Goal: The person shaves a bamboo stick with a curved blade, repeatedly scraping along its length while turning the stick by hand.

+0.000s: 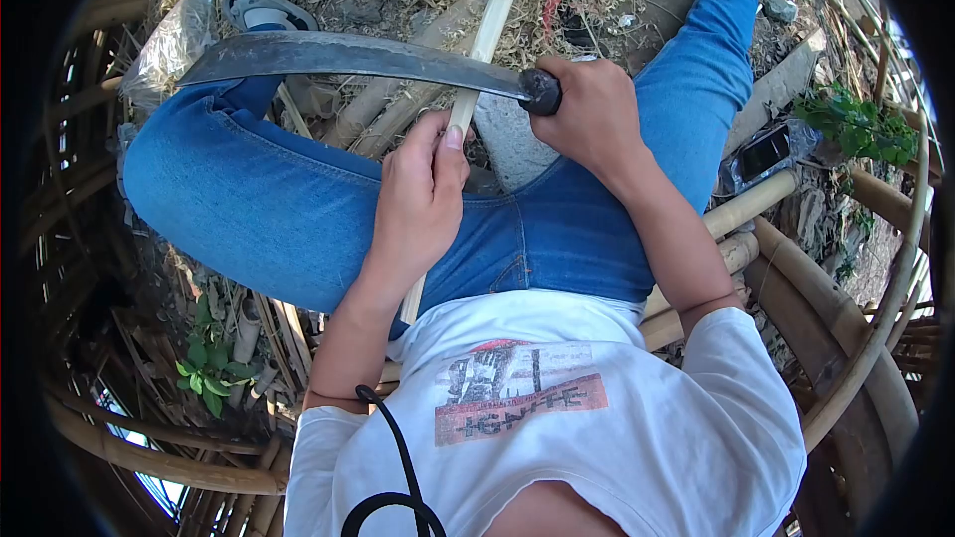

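From the head view I see a curved blade [348, 57] crossing a pale bamboo strip [495, 20], one hand on each.
The right hand [595, 109] has its fingers wrapped tightly round the dark handle [540, 92], probably for firm control; the left hand [423, 174] has its fingers closed on the strip just below the crossing, thumb laid along it, I judge to steady it. The strip slants between the spread legs [249, 179], which seem parted to give the blade room, down to near the waist; I can't tell whether the edge bites. On the right, a clear plastic bag [804, 139] appears to hold a phone [764, 152], perhaps against dust; at upper left lies a crumpled clear bag [174, 45], contents unclear.
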